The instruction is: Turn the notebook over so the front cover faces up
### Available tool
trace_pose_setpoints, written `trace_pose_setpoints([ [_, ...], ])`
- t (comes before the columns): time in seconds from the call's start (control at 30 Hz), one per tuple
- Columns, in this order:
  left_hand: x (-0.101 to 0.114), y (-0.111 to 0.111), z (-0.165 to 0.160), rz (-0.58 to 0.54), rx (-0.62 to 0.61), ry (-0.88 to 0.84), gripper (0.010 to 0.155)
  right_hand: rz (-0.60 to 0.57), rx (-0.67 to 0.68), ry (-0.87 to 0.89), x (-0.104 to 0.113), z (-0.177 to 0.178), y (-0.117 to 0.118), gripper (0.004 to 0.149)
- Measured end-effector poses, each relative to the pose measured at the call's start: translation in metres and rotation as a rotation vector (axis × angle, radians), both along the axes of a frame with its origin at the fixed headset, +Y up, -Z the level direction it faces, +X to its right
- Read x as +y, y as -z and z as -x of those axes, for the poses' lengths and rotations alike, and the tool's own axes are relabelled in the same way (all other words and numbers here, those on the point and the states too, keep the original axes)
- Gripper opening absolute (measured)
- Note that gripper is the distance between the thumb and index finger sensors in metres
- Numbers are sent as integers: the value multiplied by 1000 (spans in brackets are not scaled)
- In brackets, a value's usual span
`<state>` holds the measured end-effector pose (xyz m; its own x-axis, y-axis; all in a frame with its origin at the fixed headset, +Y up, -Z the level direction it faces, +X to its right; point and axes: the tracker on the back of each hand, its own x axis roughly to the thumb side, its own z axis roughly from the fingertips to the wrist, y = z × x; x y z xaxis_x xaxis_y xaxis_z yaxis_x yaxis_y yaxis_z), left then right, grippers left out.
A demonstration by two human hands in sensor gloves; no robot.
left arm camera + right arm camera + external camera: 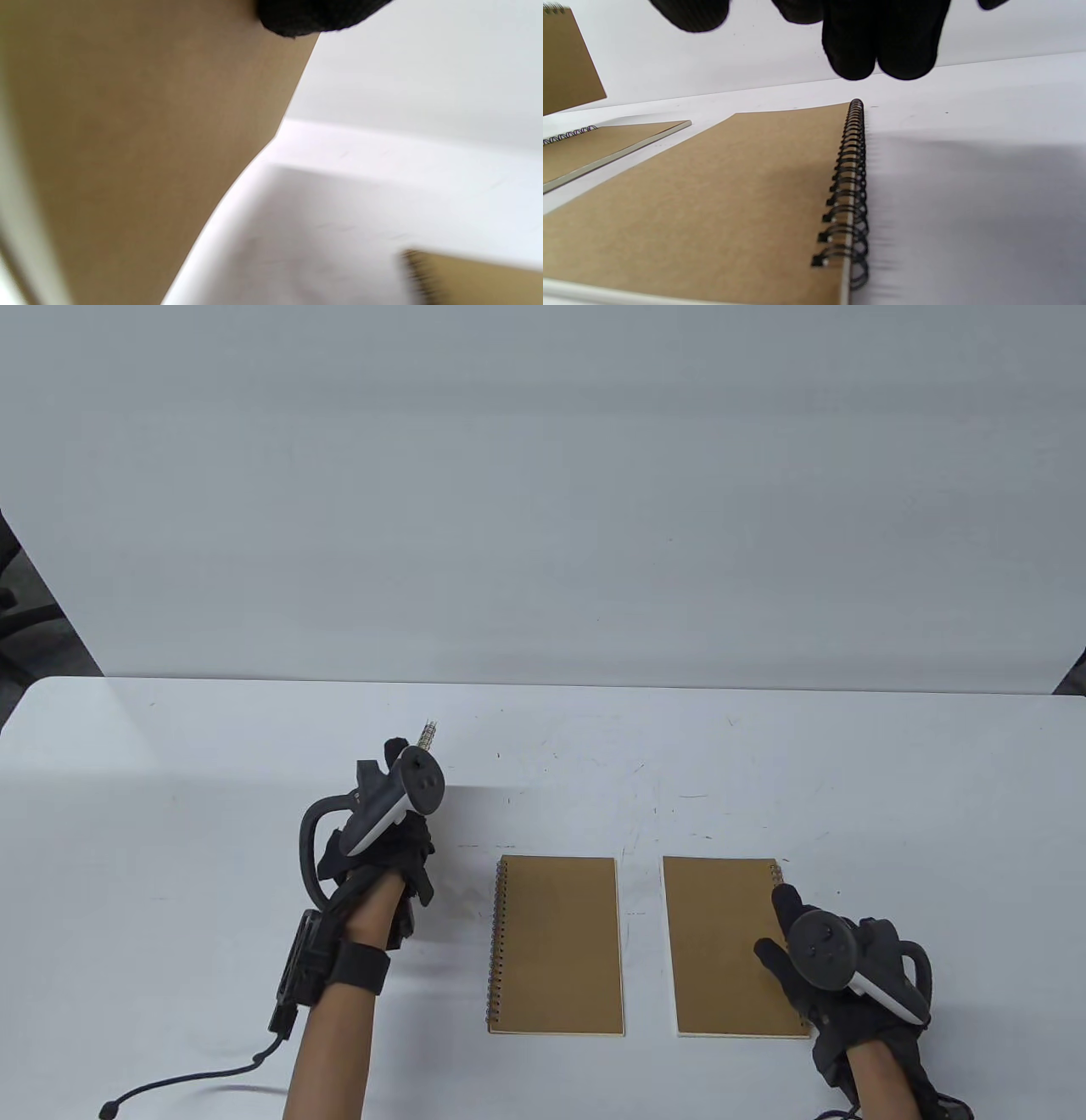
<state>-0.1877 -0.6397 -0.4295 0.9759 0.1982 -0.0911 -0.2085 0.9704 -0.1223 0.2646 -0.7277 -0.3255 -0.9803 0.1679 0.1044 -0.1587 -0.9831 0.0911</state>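
Right hand (836, 976) sits nearest, at the near right of the table (170, 780), over the near right corner of the right notebook (721, 946); its forefinger and thumb are spread and point left and far across the brown cover, so the hand is open and grips nothing; in the right wrist view its gloved fingers (882, 42) hang above the far end of the black spiral (850, 190), and whether they touch the cover cannot be told. That notebook lies flat with its spiral along its right edge; just left of it, apart by a narrow strip of table, the middle notebook (556, 946) lies flat too, its spiral along its left edge. Left of both, the left hand (386, 831) is closed around the held notebook (148, 148), lifted off the table and seen edge-on from above, only its spiral tip showing beyond the tracker; a black fingertip (305, 17) presses its brown cover at the top edge. A black cable (195, 1077) trails from the left wrist across the near left of the table.
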Motion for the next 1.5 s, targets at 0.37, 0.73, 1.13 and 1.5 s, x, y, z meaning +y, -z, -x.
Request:
trace_pose_setpoints([
  [0.37, -37, -60, -56, 82, -131, -698, 86, 24, -7, 50, 3, -2, -5, 70],
  [0.73, -108, -60, -69, 220, -78, -783, 87, 55, -11, 60, 2, -2, -6, 70],
  [1.13, -105, -64, -103, 232, -120, 127, 94, 97, -36, 69, -2, -7, -4, 70],
  [1.5, -104, -64, -84, 233, -56, 194, 86, 223, -61, -51, -27, 4, 2, 101],
])
